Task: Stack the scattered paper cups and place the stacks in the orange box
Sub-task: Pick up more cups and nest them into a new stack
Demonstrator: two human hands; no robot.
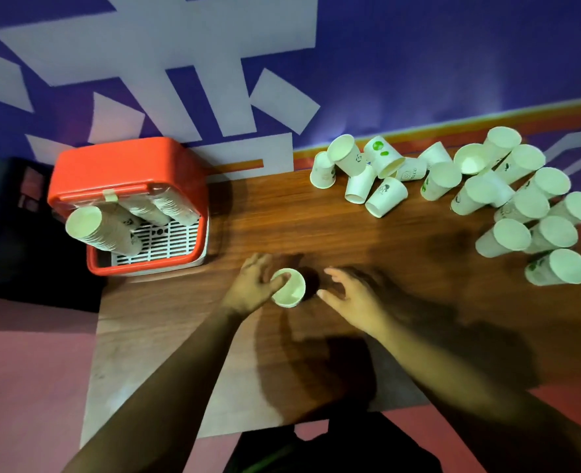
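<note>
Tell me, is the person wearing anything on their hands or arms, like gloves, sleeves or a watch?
Nothing shows. The left hand and right hand are bare, without gloves, rings or a watch, and both forearms are uncovered right down to the bottom of the picture, so no sleeve appears.

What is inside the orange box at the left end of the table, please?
Three stacks of paper cups lean inside the orange box, resting on its white slotted floor. The box's top cover hides the far ends of two stacks, and the stacks hide part of the floor.
</note>
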